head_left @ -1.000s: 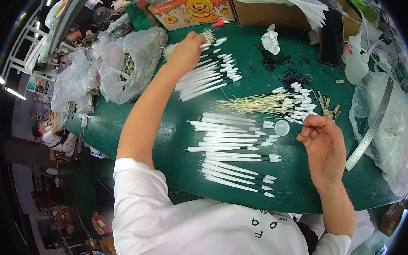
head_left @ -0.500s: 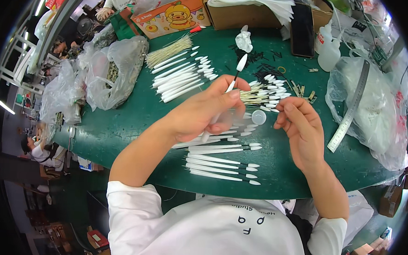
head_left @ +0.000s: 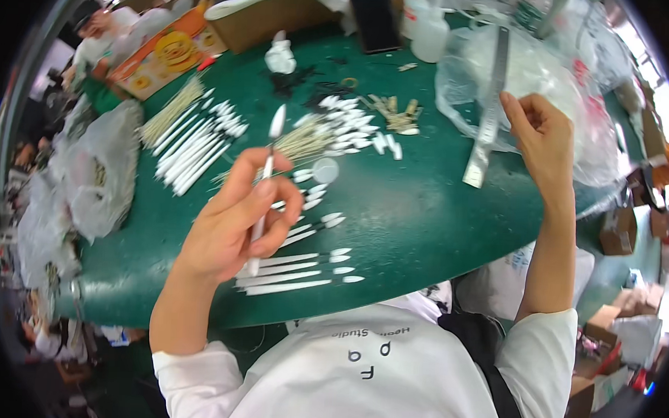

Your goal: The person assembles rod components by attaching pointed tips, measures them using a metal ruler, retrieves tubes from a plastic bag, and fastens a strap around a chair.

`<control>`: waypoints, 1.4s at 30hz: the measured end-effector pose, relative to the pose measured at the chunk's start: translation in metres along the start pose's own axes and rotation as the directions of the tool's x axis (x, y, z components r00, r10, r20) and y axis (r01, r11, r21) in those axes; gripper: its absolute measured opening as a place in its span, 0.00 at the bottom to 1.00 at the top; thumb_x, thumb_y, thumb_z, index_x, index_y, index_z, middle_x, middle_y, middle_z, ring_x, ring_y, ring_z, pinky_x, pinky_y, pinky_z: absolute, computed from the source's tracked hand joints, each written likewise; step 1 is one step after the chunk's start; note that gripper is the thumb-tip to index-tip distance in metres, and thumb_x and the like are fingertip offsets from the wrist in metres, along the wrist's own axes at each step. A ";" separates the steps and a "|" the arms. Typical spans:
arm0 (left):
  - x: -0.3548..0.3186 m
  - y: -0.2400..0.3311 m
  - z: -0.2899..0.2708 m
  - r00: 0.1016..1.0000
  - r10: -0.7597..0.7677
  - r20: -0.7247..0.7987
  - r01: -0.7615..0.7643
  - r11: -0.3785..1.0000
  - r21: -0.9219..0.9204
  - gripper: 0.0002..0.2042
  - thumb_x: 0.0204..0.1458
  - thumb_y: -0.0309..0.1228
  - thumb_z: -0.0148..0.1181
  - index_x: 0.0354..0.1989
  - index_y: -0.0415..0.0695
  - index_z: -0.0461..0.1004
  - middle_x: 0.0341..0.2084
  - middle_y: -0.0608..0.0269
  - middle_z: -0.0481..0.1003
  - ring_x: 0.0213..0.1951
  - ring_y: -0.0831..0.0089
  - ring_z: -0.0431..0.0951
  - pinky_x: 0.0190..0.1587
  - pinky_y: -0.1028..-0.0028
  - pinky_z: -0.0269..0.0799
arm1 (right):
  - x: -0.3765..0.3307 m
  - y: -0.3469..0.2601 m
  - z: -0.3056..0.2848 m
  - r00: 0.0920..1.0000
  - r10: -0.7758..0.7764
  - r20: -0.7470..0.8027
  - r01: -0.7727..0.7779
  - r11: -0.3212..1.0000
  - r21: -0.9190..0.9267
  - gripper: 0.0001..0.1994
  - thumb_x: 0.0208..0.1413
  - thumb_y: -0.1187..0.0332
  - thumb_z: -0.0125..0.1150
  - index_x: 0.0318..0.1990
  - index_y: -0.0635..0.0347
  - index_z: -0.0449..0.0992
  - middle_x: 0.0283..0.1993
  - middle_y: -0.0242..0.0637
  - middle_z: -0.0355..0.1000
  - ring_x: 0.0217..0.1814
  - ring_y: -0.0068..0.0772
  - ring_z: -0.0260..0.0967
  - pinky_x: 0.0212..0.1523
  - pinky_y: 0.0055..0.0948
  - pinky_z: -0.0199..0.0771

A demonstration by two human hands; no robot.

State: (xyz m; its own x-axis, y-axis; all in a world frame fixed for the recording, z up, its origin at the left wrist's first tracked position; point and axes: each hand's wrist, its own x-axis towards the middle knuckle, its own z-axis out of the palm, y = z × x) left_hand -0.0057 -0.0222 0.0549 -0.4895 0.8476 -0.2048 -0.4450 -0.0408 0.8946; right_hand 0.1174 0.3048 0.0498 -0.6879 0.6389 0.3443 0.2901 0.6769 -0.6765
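Observation:
My left hand holds a slim white stick in a pinch, nearly upright. A dark band joins the stick to its pointed white tip, which stands above my fingers. Further right is my right hand, its fingers half curled. Its thumb overlaps the edge of the steel ruler; thumb and index look slightly apart, and I see nothing between them. Similar white sticks with pointed tips lie in a row below my left hand. Behind it sits a pile of white pointed tips and thin pale rods.
A round translucent cap lies by the pile. More white sticks are at the left beside plastic bags. A large clear bag lies around the ruler. White squeeze bottles, a dark phone and an orange box line the back.
The view has turned, so the table appears further left. My right hand has left the pile of tips for the ruler. My left hand still holds its stick.

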 end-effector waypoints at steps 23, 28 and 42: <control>0.013 -0.022 -0.005 0.999 0.025 0.029 -0.018 0.977 -0.212 0.12 0.58 0.30 0.45 0.47 0.38 0.66 0.25 0.67 0.67 0.21 0.81 0.63 0.22 0.83 0.56 | -0.014 0.028 0.048 0.916 0.294 0.272 -0.265 0.954 -0.140 0.23 0.46 0.52 0.63 0.16 0.65 0.69 0.11 0.36 0.65 0.10 0.23 0.61 0.12 0.23 0.61; 0.016 -0.026 0.000 0.998 -0.026 0.053 0.039 0.967 -0.252 0.13 0.58 0.28 0.44 0.51 0.41 0.64 0.24 0.64 0.67 0.21 0.80 0.63 0.23 0.82 0.59 | -0.008 0.053 0.050 0.804 0.315 0.503 -0.529 0.766 0.366 0.10 0.50 0.63 0.60 0.24 0.59 0.70 0.17 0.29 0.67 0.11 0.15 0.55 0.10 0.16 0.48; 0.013 -0.033 0.005 1.000 -0.002 0.000 0.002 0.987 -0.161 0.16 0.57 0.26 0.45 0.53 0.36 0.60 0.27 0.60 0.68 0.24 0.79 0.65 0.27 0.79 0.62 | -0.030 -0.080 0.084 0.924 -0.224 0.311 -0.181 0.460 0.869 0.10 0.59 0.65 0.49 0.41 0.64 0.64 0.26 0.38 0.72 0.20 0.23 0.68 0.19 0.19 0.68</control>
State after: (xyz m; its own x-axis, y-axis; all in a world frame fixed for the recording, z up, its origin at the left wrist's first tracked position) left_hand 0.0062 -0.0068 0.0241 -0.4891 0.8474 -0.2064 -0.5605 -0.1240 0.8188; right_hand 0.0584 0.2007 0.0388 -0.9072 0.3248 0.2673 -0.3204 -0.1218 -0.9394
